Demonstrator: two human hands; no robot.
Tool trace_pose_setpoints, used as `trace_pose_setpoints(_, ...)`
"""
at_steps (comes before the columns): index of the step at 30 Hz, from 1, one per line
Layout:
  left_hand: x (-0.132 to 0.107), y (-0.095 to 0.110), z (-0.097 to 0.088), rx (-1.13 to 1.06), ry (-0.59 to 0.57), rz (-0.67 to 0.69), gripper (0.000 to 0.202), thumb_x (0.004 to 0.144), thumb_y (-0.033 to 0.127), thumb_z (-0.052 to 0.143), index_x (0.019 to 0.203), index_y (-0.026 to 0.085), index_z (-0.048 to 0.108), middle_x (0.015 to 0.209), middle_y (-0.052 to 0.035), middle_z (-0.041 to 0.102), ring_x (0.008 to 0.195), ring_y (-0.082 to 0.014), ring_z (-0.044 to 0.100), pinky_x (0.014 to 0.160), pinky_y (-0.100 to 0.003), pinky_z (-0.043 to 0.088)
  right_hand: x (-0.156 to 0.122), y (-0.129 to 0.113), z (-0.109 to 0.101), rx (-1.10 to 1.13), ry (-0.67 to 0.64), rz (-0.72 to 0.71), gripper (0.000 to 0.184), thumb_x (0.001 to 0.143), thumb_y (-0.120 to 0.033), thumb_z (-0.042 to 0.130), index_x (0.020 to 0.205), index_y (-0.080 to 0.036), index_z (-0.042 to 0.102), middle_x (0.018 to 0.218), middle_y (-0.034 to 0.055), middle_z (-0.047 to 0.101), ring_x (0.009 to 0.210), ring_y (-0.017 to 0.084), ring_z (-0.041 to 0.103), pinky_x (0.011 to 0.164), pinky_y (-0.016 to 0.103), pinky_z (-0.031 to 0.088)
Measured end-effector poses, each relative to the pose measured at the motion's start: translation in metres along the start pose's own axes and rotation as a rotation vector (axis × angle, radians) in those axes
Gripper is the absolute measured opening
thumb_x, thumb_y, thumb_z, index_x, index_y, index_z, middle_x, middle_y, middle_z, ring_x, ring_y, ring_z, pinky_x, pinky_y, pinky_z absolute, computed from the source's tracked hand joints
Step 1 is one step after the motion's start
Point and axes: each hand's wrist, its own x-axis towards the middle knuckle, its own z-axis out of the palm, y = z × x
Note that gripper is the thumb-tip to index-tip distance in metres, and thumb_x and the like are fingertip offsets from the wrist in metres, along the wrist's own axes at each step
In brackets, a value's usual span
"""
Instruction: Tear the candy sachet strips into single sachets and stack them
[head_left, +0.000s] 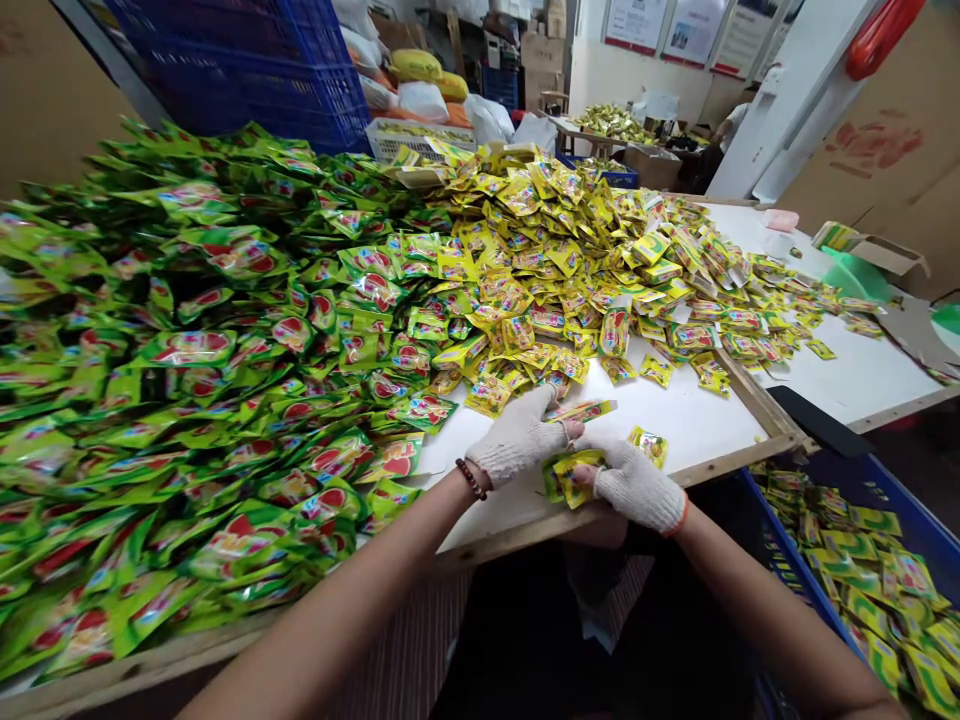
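My left hand, in a white knit glove with bare fingertips and a beaded bracelet at the wrist, is at the near edge of the yellow pile. A small yellow packet seen nearly edge-on sits between its thumb and fingers. My right hand, gloved the same way, is closed on several yellow packets above the table's front edge. Another yellow packet shows just behind the right hand's knuckles. Ahead spreads a heap of yellow packets; green packets with red pictures fill the left side.
A wooden strip edges the white tabletop. Low on the right stands a blue crate holding yellow-green packets. Stacked blue crates rise behind the green heap. Cardboard pieces and a green scoop-like thing lie at right.
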Motion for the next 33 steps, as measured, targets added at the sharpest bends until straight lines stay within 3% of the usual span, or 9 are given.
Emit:
trace_pose_setpoints(2, -0.008, 0.001, -0.005, 0.398, 0.014, 0.09, 0.04, 0.074, 0.027, 0.067, 0.113, 0.017, 0.062, 0.113, -0.0108, 0.064, 0.108, -0.0288, 0.059, 0.095, -0.041, 0.047, -0.012, 0.0, -0.014, -0.01, -0.013, 0.026, 0.021, 0.086, -0.034, 0.059, 0.097, -0.018, 0.068, 0.089, 0.0045, 0.07, 0.086, 0.02, 0.063, 0.083, 0.033, 0.053)
trace_pose_setpoints(4, -0.02, -0.003, -0.007, 0.689, -0.011, 0.157, 0.042, 0.073, 0.02, 0.064, 0.115, 0.018, 0.061, 0.119, -0.0128, 0.061, 0.113, -0.0305, 0.056, 0.097, -0.042, 0.045, -0.021, 0.005, -0.029, -0.005, 0.057, 0.09, 0.021, 0.087, -0.036, 0.058, 0.094, -0.017, 0.065, 0.081, 0.0023, 0.066, 0.075, 0.016, 0.061, 0.071, 0.027, 0.051)
trace_pose_setpoints(7, -0.036, -0.011, -0.001, 0.841, -0.074, 0.137, 0.029, 0.078, 0.029, 0.062, 0.105, 0.019, 0.062, 0.113, -0.0128, 0.061, 0.104, -0.0306, 0.059, 0.088, -0.042, 0.048, -0.023, 0.016, -0.045, -0.026, 0.237, 0.151, 0.025, 0.085, -0.041, 0.061, 0.09, -0.017, 0.063, 0.078, 0.0013, 0.064, 0.07, 0.015, 0.058, 0.065, 0.025, 0.048)
trace_pose_setpoints(10, -0.041, -0.014, 0.01, 0.826, -0.039, 0.105, 0.03, 0.081, 0.041, 0.061, 0.101, 0.018, 0.06, 0.108, -0.0127, 0.062, 0.098, -0.0305, 0.06, 0.083, -0.042, 0.049, -0.011, 0.026, -0.043, -0.037, 0.332, 0.161, 0.029, 0.084, -0.047, 0.061, 0.084, -0.018, 0.061, 0.074, 0.0013, 0.063, 0.067, 0.015, 0.057, 0.063, 0.025, 0.047)
trace_pose_setpoints(16, -0.044, -0.017, 0.018, 0.611, 0.036, 0.115, 0.034, 0.077, 0.033, 0.062, 0.106, 0.017, 0.055, 0.102, -0.0107, 0.064, 0.092, -0.0263, 0.062, 0.081, -0.038, 0.051, 0.011, 0.028, -0.01, 0.026, 0.584, 0.113, 0.037, 0.082, -0.055, 0.059, 0.091, -0.019, 0.058, 0.078, 0.0037, 0.064, 0.068, 0.018, 0.06, 0.064, 0.029, 0.05)
trace_pose_setpoints(18, -0.047, -0.019, 0.016, 0.546, 0.073, 0.147, 0.037, 0.075, 0.033, 0.063, 0.108, 0.017, 0.054, 0.101, -0.0109, 0.064, 0.092, -0.0259, 0.062, 0.081, -0.038, 0.052, 0.011, 0.026, -0.006, -0.07, 0.559, 0.106, 0.033, 0.084, -0.051, 0.057, 0.089, -0.019, 0.059, 0.077, 0.0036, 0.065, 0.069, 0.018, 0.059, 0.066, 0.029, 0.049)
trace_pose_setpoints(21, -0.05, -0.021, 0.014, 0.512, 0.118, 0.206, 0.04, 0.074, 0.033, 0.063, 0.11, 0.016, 0.054, 0.1, -0.011, 0.064, 0.092, -0.0262, 0.062, 0.082, -0.039, 0.053, 0.01, 0.023, -0.011, -0.206, 0.422, 0.063, 0.026, 0.087, -0.043, 0.055, 0.086, -0.019, 0.061, 0.077, 0.0028, 0.065, 0.07, 0.017, 0.058, 0.067, 0.028, 0.046)
trace_pose_setpoints(25, -0.05, -0.021, 0.012, 0.526, 0.058, 0.317, 0.043, 0.072, 0.027, 0.065, 0.113, 0.017, 0.055, 0.103, -0.0109, 0.064, 0.096, -0.0265, 0.062, 0.085, -0.038, 0.054, 0.011, 0.016, -0.019, -0.408, 0.243, 0.007, 0.02, 0.088, -0.036, 0.055, 0.086, -0.019, 0.064, 0.076, 0.0019, 0.065, 0.072, 0.017, 0.057, 0.068, 0.027, 0.042)
trace_pose_setpoints(33, -0.05, -0.023, 0.015, 0.529, 0.025, 0.343, 0.042, 0.074, 0.026, 0.065, 0.113, 0.016, 0.056, 0.104, -0.012, 0.065, 0.099, -0.0271, 0.062, 0.087, -0.039, 0.053, 0.013, 0.01, 0.005, -0.788, 0.341, 0.04, 0.031, 0.097, -0.041, 0.046, 0.097, -0.018, 0.067, 0.091, 0.0124, 0.07, 0.081, 0.024, 0.061, 0.072, 0.031, 0.039)
